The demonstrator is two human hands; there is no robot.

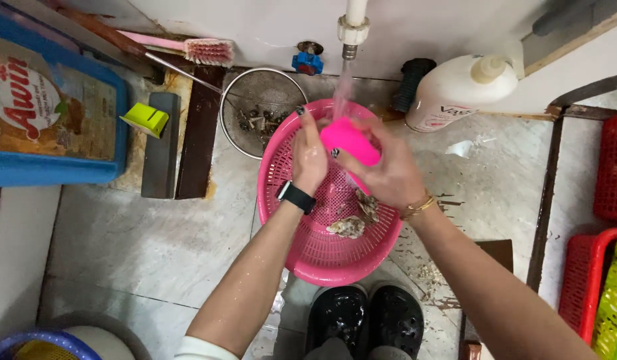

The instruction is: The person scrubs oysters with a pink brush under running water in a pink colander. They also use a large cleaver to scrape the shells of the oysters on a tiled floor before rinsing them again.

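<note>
Your right hand (388, 175) is closed around a bright pink object (348, 141), held under the water stream from the white tap (352, 30), above the pink basket (322, 257). Your left hand (310, 157) touches the object's left side, fingers loosely curled; its grip cannot be confirmed. The object's lower part is hidden by your fingers. 2 shells (355, 217) lie in the basket.

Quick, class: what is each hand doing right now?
Left hand: fingers closed on the pink object under the running water.
Right hand: fingers closed on the same pink object.
</note>
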